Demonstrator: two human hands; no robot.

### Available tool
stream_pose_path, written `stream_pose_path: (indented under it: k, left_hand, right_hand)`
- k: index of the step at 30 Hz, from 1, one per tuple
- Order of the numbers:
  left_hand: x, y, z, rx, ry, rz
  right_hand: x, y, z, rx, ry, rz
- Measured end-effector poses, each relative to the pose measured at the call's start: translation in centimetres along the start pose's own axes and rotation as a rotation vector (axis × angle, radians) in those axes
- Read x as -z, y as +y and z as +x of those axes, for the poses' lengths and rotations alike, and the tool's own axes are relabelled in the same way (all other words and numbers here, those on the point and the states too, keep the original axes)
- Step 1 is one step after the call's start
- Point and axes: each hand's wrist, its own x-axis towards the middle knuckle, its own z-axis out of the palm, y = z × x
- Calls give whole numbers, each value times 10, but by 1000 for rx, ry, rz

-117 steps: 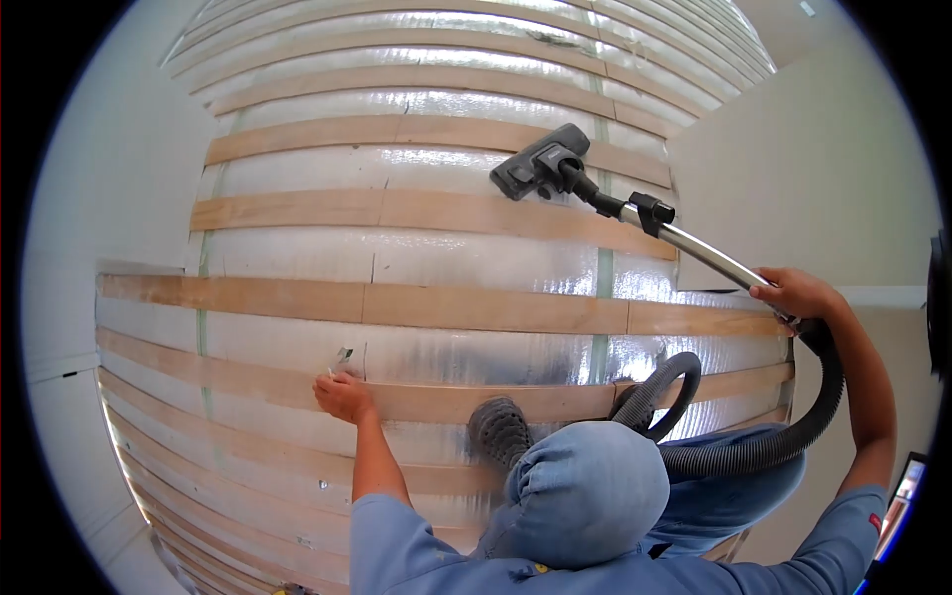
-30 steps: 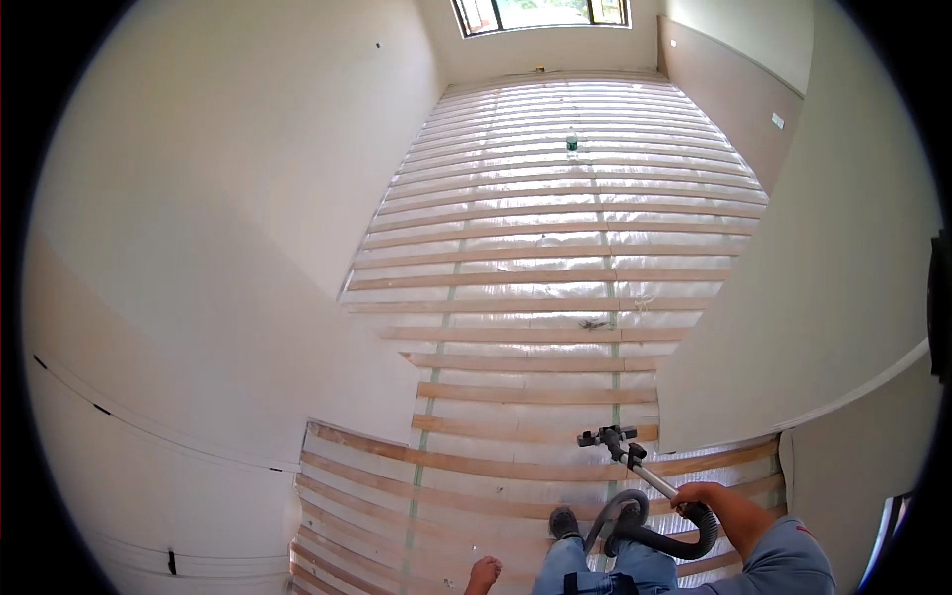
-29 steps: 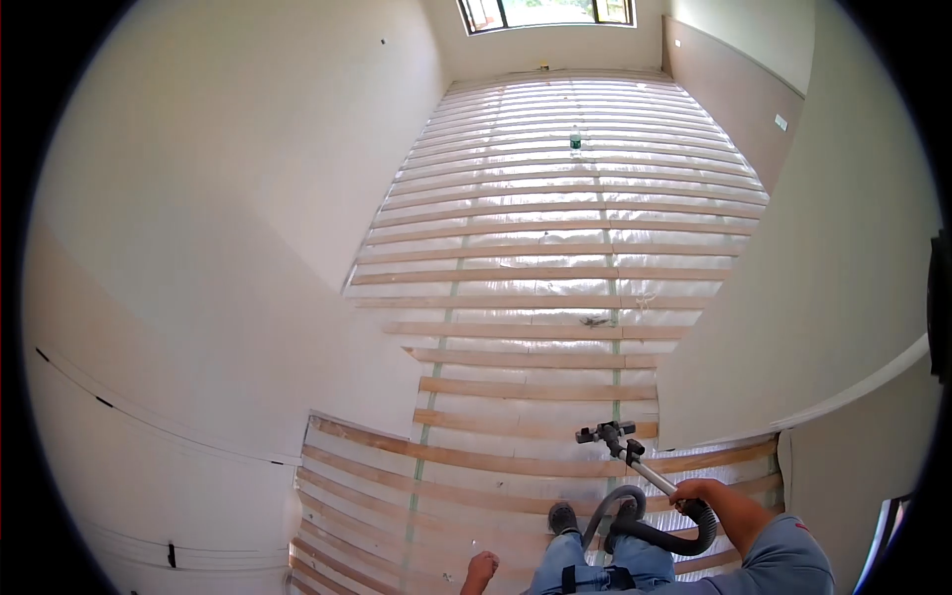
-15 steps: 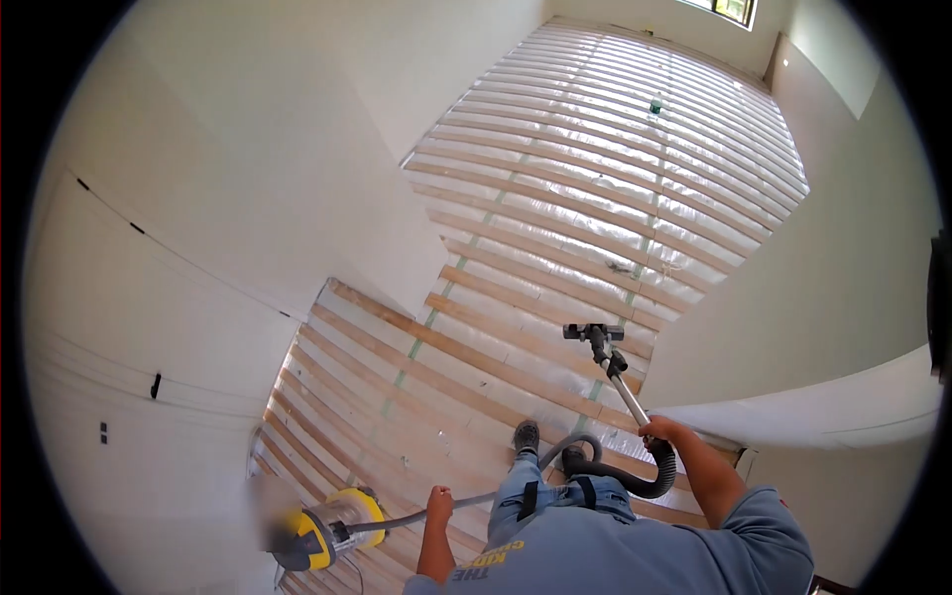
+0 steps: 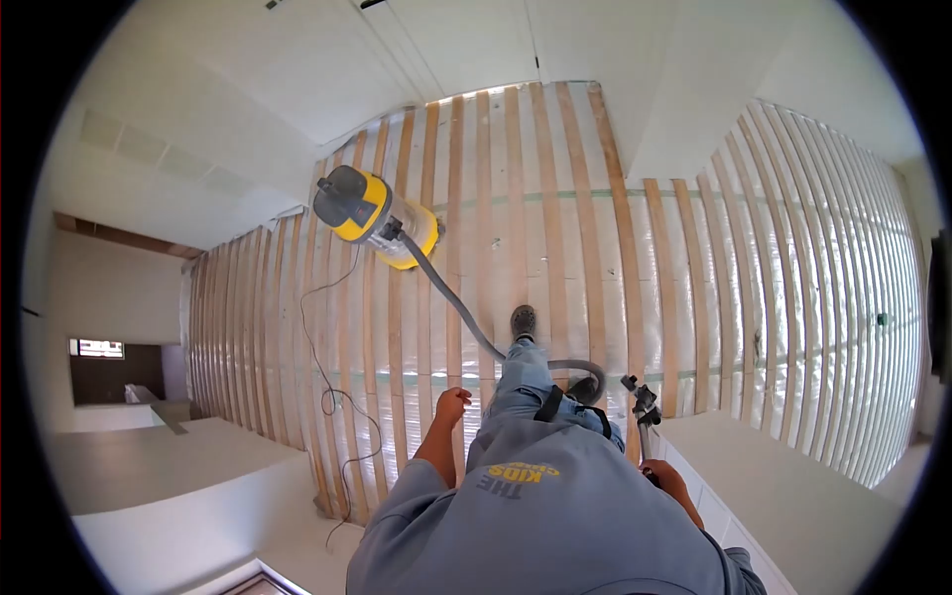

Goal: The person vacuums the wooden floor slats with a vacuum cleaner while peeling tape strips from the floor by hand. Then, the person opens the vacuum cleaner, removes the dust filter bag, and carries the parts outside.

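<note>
My right hand [image 5: 662, 474] is closed around the metal tube of a vacuum wand [image 5: 645, 438], low at the right of my body. The dark floor nozzle [image 5: 643, 399] points ahead of it. My left hand [image 5: 453, 404] hangs at my left side with its fingers curled in and nothing seen in it. A yellow and black vacuum cleaner [image 5: 402, 233] with a clear drum stands ahead to the left. Its grey hose [image 5: 448, 290] runs from the drum past my legs and loops beside my right foot.
Wooden battens [image 5: 570, 188] lie in rows over silvery foil across the floor. A thin power cord [image 5: 315, 342] winds over them at the left. White walls [image 5: 684, 89] stand ahead, and a low white half-wall [image 5: 783, 476] is close at my right. A green object [image 5: 882, 319] sits far right.
My view has swung to the left, so the vacuum cleaner now appears ahead of me. The wand has come closer to my body, still in my right hand. My left hand stays curled.
</note>
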Motion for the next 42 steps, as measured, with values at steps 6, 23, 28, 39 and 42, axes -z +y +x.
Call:
stream_pose_path:
  k: [6,23,28,39,42]
  left_hand:
    - [10,-52,59,-271,182,258]
    - [174,112,256,-446,242,386]
    - [193,177,190,-216,420,-39]
    - [-12,-17,59,326,107,-256]
    - [-56,-15,28,692,168,-759]
  right_hand:
    - [-2,-114,15,147,19,-292]
    - [-19,-431,83,172,-10,-647]
    - [-8,-487,102,221,-58,-762]
    - [50,-551,154,303,-208,-939]
    - [54,-561,162,304,-223,-922]
